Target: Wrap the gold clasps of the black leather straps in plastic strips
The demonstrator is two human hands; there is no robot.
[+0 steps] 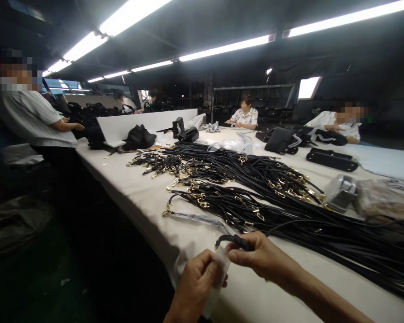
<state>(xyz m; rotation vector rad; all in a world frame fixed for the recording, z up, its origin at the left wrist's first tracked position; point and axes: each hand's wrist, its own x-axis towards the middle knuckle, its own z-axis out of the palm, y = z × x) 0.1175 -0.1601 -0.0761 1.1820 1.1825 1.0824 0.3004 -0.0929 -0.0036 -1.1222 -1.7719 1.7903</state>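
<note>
my left fingers (204, 264) pinch translucent plastic (224, 264) | my right fingers (245, 256) grip black strap (241, 242) | strap pile (283, 216) on worktop (148, 197)

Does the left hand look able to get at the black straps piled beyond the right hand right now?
Probably not directly: the left hand pinches a translucent sleeve, and the right hand, holding a strap, sits between it and the piled black straps.

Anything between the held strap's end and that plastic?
Nothing visible. The right hand holds the black strap, its end close beside the translucent plastic in the left hand; the strap pile lies beyond.
</note>
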